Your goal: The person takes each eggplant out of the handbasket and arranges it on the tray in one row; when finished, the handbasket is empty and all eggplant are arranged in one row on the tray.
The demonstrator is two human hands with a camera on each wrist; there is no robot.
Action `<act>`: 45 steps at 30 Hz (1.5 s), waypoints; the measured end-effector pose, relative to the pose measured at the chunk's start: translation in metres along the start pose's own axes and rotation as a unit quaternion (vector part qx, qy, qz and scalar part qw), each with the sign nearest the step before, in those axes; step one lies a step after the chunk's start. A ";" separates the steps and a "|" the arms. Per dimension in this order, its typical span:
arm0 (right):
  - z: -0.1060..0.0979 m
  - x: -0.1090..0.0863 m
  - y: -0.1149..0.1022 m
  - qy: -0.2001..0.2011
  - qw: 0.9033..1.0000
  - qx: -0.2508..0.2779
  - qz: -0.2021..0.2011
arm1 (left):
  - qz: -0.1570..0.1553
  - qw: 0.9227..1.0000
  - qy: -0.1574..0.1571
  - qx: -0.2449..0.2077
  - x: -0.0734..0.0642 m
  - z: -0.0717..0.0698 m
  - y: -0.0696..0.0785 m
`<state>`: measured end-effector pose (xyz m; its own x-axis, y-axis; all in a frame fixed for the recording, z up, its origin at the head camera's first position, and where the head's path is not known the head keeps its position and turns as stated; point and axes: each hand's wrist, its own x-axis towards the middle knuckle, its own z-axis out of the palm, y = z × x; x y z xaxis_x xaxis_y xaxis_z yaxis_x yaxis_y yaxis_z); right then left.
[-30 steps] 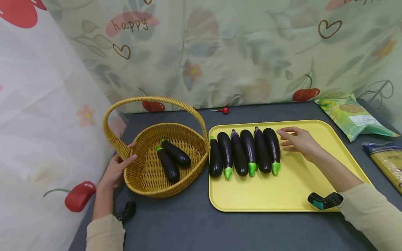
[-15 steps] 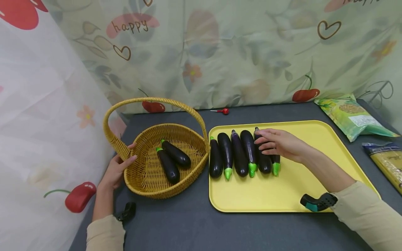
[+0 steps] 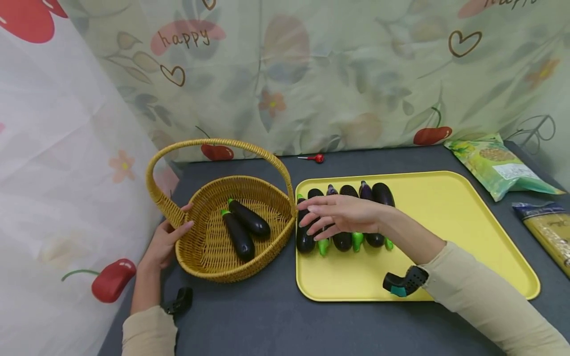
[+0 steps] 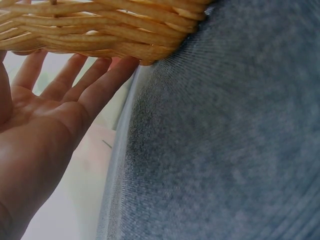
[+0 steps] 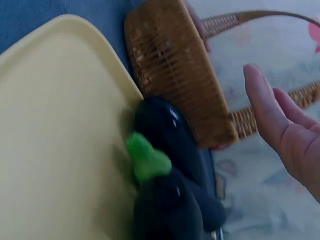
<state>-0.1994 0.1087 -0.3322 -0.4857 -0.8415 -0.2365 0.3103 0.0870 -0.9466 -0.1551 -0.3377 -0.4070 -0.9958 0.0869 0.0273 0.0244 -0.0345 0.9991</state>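
We see the right hand [image 3: 343,216] farther left than before, over the eggplants [image 3: 383,194], fingers apart. The left hand [image 3: 164,242] still grips the basket [image 3: 209,247] at left.

The right hand [image 3: 343,215] has swept toward the basket [image 3: 198,237]: a second ago it was beside the eggplant [image 3: 383,192] farthest from the basket, half a second ago over the far two eggplants [image 3: 305,242], and now it is over the row's basket end. It now covers the middles of the eggplants nearer the basket, while the farthest one's upper end shows again. The right sleeve [image 3: 490,301] and wrist camera [image 3: 405,282] have also shifted basketward, baring the tray [image 3: 530,289] corner farthest from the basket.
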 end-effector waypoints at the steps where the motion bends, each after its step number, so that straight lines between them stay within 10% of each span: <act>1: 0.005 0.006 0.000 -0.009 1.000 -0.002 0.001 | -0.002 1.000 0.001 0.001 0.000 0.000 0.000; 17: 0.057 0.077 -0.011 -0.016 1.000 -0.017 0.006 | -0.006 1.000 0.005 0.003 -0.002 -0.001 0.001; 31: 0.063 0.115 -0.017 0.116 0.992 -0.046 0.001 | -0.006 1.000 0.009 0.012 -0.001 0.000 0.001; 45: 0.061 0.144 -0.015 0.246 0.962 -0.108 0.050 | -0.006 1.000 0.001 -0.003 0.000 0.000 0.002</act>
<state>-0.2237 -0.0460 -0.3389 -0.8072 -0.4727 -0.3535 0.2241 0.3086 -0.9244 -0.1551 -0.3378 -0.4046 -0.9963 0.0851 0.0145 0.0112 -0.0390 0.9992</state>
